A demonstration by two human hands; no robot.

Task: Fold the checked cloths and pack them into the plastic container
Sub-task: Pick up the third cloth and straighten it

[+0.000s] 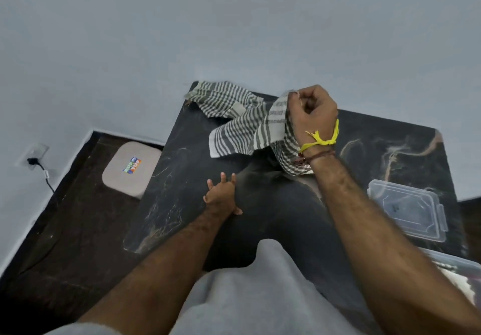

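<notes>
The right hand [311, 112] is raised above the far edge of the dark worktop [286, 217], fist closed on a hanging checked cloth [244, 134]. A second cloth [221, 99] lies crumpled at the far left corner. The left hand [221, 194] rests flat, fingers [223, 177] spread. A clear lid [408, 211] lies by the right edge.

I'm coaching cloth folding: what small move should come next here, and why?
Probably bring the left hand up to take the free corner of the checked cloth: the right hand pinches one corner, the rest hangs crumpled, and the left is open and empty.
</notes>
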